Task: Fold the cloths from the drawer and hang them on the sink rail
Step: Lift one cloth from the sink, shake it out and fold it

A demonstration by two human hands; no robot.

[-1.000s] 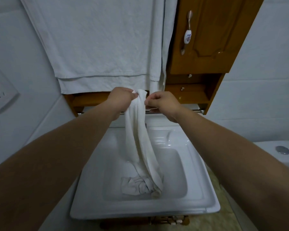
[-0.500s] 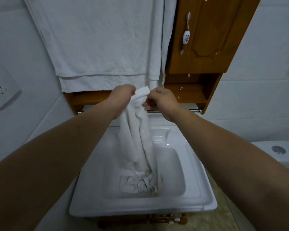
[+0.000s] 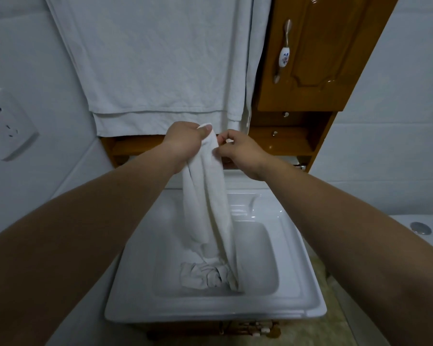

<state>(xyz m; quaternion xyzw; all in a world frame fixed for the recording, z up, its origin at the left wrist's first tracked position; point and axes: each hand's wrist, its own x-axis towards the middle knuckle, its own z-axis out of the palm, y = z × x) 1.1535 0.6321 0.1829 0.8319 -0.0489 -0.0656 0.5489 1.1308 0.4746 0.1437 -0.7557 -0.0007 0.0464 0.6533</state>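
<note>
A long white cloth (image 3: 208, 203) hangs down into the white sink (image 3: 215, 310), its lower end bunched in the basin. My left hand (image 3: 184, 141) grips the cloth's top end, with a corner sticking up past the fingers. My right hand (image 3: 240, 151) is beside it, its fingertips pinching the cloth's edge just below the top. Both hands are in front of the metal rail (image 3: 299, 167) under the wooden shelf; only the rail's right end shows.
Large white towels (image 3: 155, 71) hang on the wall above. A wooden cabinet (image 3: 317, 53) with a porcelain handle is at the upper right, small drawers below it. A wall socket (image 3: 4, 123) is left, a toilet tank (image 3: 420, 228) right.
Both hands have stayed at the cloth's top, shifting their hold. The hanging cloth has gathered into a narrower strip and swung a little; the view has moved slightly.
</note>
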